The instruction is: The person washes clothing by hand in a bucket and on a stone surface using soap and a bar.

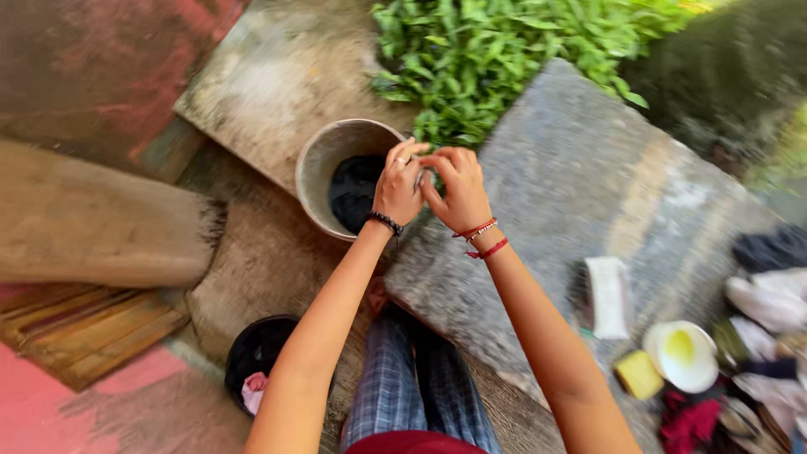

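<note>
While both hands meet above the stone slab (588, 176), the left hand (397, 187) and right hand (458, 192) press fingertips together; whether they pinch anything cannot be told. Just beside them stands a grey bucket (324, 155) holding dark cloth (353, 192).

Outdoor stone slab (588, 176), green plants (496, 42), red floor (50, 403).

I see a grey stone slab (580, 176) lying tilted across rough ground. On it rest a white brush (609, 296), a yellow bar of soap (638, 374) just beside a white bowl (683, 355), and a heap of clothes (765, 336) at its right end. A grey bucket (324, 164) stands at its left edge.
</note>
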